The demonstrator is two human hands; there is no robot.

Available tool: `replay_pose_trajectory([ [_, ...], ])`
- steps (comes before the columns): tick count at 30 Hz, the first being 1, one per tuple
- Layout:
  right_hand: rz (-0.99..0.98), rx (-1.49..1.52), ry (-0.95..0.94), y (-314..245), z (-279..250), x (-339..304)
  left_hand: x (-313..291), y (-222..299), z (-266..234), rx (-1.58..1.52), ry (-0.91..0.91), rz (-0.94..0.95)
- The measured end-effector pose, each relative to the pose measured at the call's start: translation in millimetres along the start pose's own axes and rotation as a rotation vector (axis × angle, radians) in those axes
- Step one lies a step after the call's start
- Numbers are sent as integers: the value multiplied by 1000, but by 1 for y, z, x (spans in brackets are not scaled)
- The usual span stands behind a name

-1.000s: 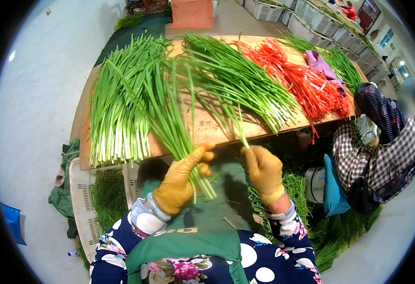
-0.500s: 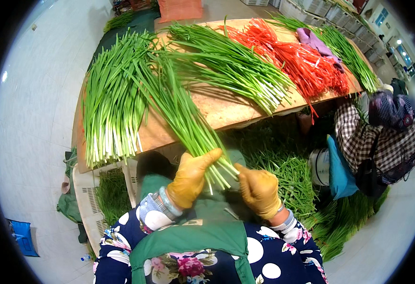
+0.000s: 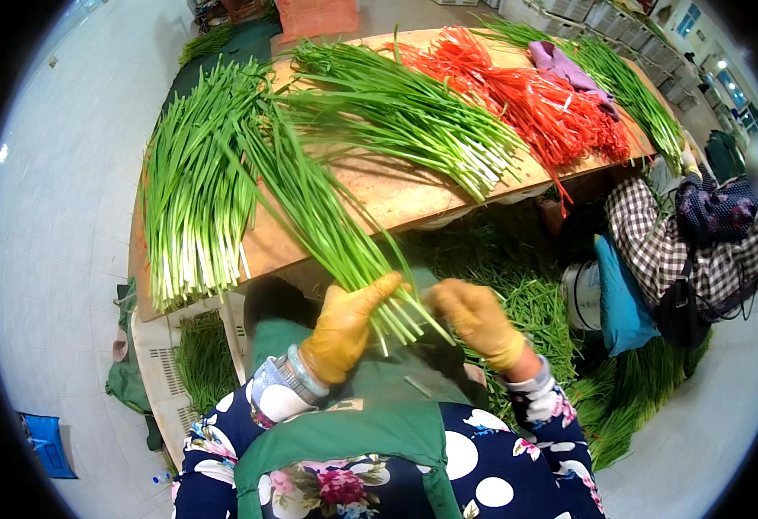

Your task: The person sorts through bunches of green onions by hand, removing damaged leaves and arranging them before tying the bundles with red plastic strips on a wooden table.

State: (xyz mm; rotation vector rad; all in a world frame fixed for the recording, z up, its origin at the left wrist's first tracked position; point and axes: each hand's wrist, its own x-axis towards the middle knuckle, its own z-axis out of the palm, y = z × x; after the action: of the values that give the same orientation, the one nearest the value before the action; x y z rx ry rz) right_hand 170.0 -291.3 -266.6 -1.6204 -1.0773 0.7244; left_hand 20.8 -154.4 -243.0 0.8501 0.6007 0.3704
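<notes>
My left hand [image 3: 344, 327], in a yellow glove, is closed around a bunch of garlic chives [image 3: 310, 212]. Their pale cut ends stick out past my thumb, toward my lap, while the green leaves trail back onto the board. One stalk juts out to the right of the others. Just right of these ends is my right hand [image 3: 476, 318], also gloved in yellow, slightly blurred, its fingers curled together. Whether anything small is pinched in it I cannot make out. Left of the held bunch, a thick pile of chives [image 3: 202, 186] lies on the wooden board [image 3: 370, 186].
Another chive bundle [image 3: 431, 121] and red plastic ties [image 3: 543, 108] with a purple cloth [image 3: 574, 73] lie farther along the board. Below are a white crate [image 3: 164, 363] and loose chives [image 3: 535, 316]. A person in a checked garment [image 3: 656, 233] sits at right, beside a white bucket [image 3: 582, 294].
My right hand has moved up and slightly right, away from the stalk ends. One stalk now sticks out farther right. My left hand keeps its hold; the view has shifted slightly.
</notes>
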Motion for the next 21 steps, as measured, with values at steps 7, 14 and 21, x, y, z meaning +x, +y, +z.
replay_pose_trajectory([
  [7,230,52,120,2,31,5,7,-1,-20,53,105,37],
  [14,674,-1150,-142,140,-65,-76,5,19,-22,20,10,-37],
  [21,-276,-860,406,-27,-60,7,-17,17,-65,-178,-210,-187],
])
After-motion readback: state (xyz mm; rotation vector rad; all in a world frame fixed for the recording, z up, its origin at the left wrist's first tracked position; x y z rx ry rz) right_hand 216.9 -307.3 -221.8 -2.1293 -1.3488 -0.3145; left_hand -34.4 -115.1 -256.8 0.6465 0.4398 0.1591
